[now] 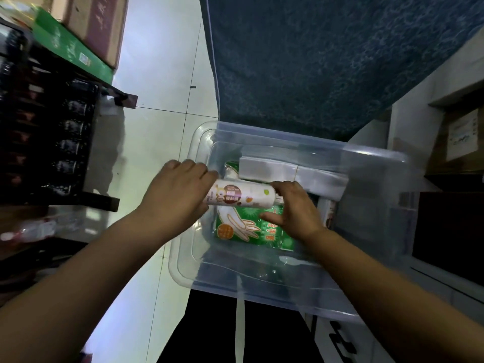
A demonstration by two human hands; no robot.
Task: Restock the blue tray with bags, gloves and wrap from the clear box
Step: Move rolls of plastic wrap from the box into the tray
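Bare forearms, no sleeves; hands [172, 195] ringless; dark trousers [275, 334] below.

This looks like a small shop, or the stock corner of one. To the left stands a dark shelf rack [52, 127] with rows of the same dark packaged goods [72, 128] lined up tier on tier, the way merchandise is displayed. On top of the rack sit a brown cardboard carton [97, 24] and a flat green box [70, 48] with a printed code on it. The floor [162, 74] is pale glossy tile. On the right, another cardboard carton [461, 137] with a paper label sits in a pale shelving unit. A clear box [366, 179] holds retail-packed goods, among them a green packet of gloves [243, 229].
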